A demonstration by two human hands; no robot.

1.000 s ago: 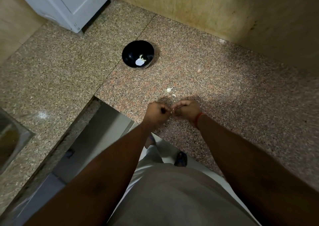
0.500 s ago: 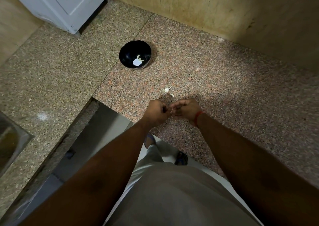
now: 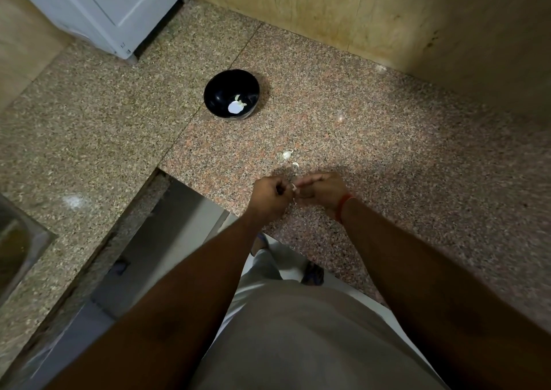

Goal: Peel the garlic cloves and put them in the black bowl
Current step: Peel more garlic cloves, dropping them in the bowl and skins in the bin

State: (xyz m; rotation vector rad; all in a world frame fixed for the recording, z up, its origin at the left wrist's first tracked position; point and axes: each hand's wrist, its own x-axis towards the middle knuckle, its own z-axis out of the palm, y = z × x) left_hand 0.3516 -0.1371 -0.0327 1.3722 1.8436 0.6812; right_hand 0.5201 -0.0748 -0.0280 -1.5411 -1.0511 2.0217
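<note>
Here the garlic clove is only a small pale speck pinched between the two hands, just above the near edge of the granite counter. The left hand is curled into a loose fist, fingertips closed on the clove from the left; the right hand meets it from the right, fingers bent and pinching the same piece, a red thread round its wrist. How much skin is on the clove cannot be told. Both forearms reach forward from the body and converge, the hands touching over the counter's front lip.

Just beyond the hands lie two pale garlic scraps, close together on the stone. Farther back and to the left stands the black bowl, upright, well apart from the hands, with peeled cloves lying in its bottom. Open counter lies between the bowl and the hands and stretches wide to the right as far as the tan wall.

To the left the counter is cut away in a step, with floor showing below. A white appliance stands at the far left corner, and a metal sink edge shows at the left margin.
</note>
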